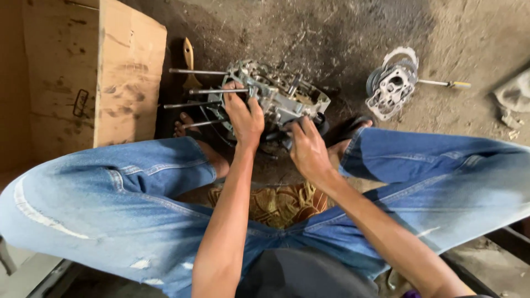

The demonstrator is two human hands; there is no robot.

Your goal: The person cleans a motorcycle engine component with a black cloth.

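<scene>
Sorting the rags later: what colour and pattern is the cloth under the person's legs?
The cloth is brown with a golden-yellow leafy print, seen in the head view.

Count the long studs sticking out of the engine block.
4, all pointing left from the engine block, stacked: top stud, second stud, third stud, lowest stud. The left hand could hide more.

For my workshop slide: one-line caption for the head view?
Seated on dirt floor, left hand and right hand grip a grey metal engine casing with long studs.

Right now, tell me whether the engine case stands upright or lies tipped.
Tipped: the engine case lies sideways, its four long studs pointing level toward the cardboard.
</scene>
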